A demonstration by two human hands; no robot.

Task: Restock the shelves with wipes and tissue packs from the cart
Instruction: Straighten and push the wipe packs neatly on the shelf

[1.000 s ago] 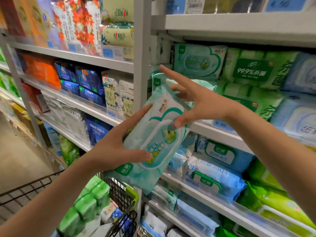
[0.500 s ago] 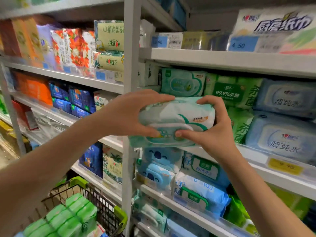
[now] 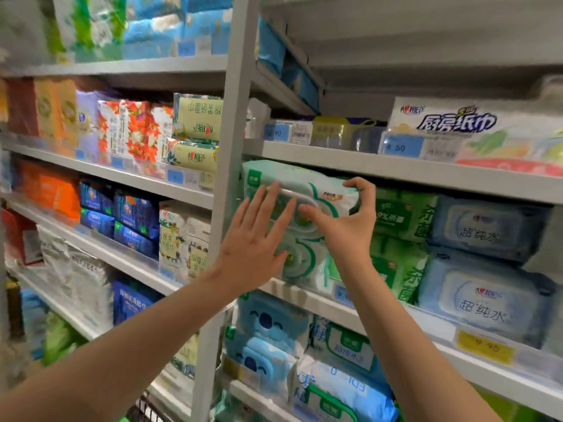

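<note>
A pale green and white wipes pack point(image 3: 307, 185) lies on top of a stack of like packs point(image 3: 300, 260) at the left end of the middle shelf point(image 3: 307, 296). My right hand point(image 3: 347, 226) grips its right end, thumb on the front and fingers curled over the top. My left hand point(image 3: 254, 243) lies flat against the front of the stack, fingers straight and spread. Only a corner of the cart's wire basket point(image 3: 143, 411) shows at the bottom edge.
The grey upright post point(image 3: 227, 208) stands just left of the stack. Green wipes packs point(image 3: 399, 239) and blue-grey wipes packs point(image 3: 484, 260) fill the shelf to the right. A shelf board point(image 3: 380, 167) sits close above the pack. Tissue packs point(image 3: 134, 132) line the left bay.
The wipes pack has gone from in front of the shelf onto the top of the stack. My left hand has let go of it and opened flat; the view tilted upward.
</note>
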